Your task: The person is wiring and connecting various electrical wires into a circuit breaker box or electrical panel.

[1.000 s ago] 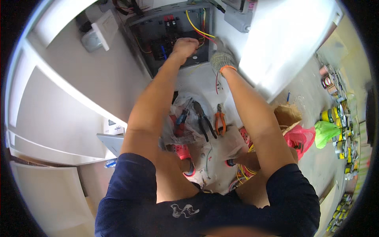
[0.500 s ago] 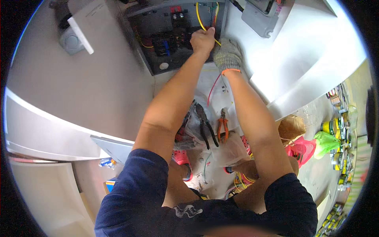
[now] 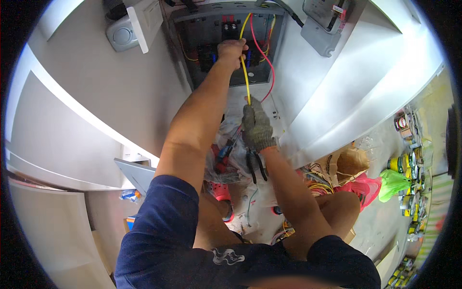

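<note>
My bare left hand (image 3: 232,52) is closed around a yellow wire (image 3: 246,77) in front of a grey electrical box (image 3: 226,10). Lower down, my right hand (image 3: 258,126), in a grey knitted glove, grips the same wire, which runs taut between the two hands. A red wire (image 3: 272,72) curves from the top of the box and passes behind the glove. Below the glove show the black handles of pliers (image 3: 251,168); their head is hidden by my right hand. Inside the box sit black terminal blocks (image 3: 208,57) and thinner coloured wires.
White panels flank the box, with a grey device (image 3: 122,34) at left and a grey cover (image 3: 320,36) at right. Clear plastic holds tools (image 3: 222,161) by my feet. At right are bundled wires (image 3: 320,183), a paper bag (image 3: 353,161), pink and green bags (image 3: 394,185), and several cans.
My right hand has slid down and toward me along the yellow wire, over the pliers. My left hand has shifted slightly left. The red wire now shows as a loop from the box.
</note>
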Tool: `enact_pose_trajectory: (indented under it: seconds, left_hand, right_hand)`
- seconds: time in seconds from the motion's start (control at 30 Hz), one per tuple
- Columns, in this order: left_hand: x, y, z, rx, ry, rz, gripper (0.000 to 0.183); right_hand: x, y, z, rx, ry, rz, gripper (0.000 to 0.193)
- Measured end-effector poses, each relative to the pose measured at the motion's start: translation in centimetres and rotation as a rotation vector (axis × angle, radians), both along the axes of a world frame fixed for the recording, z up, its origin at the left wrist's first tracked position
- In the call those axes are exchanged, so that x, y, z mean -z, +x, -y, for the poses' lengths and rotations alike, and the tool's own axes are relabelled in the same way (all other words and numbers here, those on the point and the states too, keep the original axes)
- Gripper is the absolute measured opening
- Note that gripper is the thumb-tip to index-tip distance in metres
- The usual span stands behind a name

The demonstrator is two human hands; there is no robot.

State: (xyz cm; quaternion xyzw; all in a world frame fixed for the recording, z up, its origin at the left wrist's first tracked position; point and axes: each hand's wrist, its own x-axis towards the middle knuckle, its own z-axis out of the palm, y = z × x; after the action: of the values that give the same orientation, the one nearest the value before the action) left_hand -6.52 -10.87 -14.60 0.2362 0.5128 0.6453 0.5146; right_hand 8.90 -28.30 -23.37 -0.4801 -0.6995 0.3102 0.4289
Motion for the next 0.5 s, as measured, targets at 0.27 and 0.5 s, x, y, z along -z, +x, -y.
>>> enact_pose_trajectory:
  seconds: [0.27,0.5]
  left_hand:
    - [-0.8,-2.1,0.5,-0.019,-0.017,0.019,0.012]
    - [-1.0,-4.2,4.1,0.174,-0.053,0.055,0.018]
  right_hand:
    - [1.9,-2.4,0.7,-0.107,-0.069,-0.033,0.041]
    - [2.7,-4.8,-0.1,-0.081,0.259,-0.106,0.04]
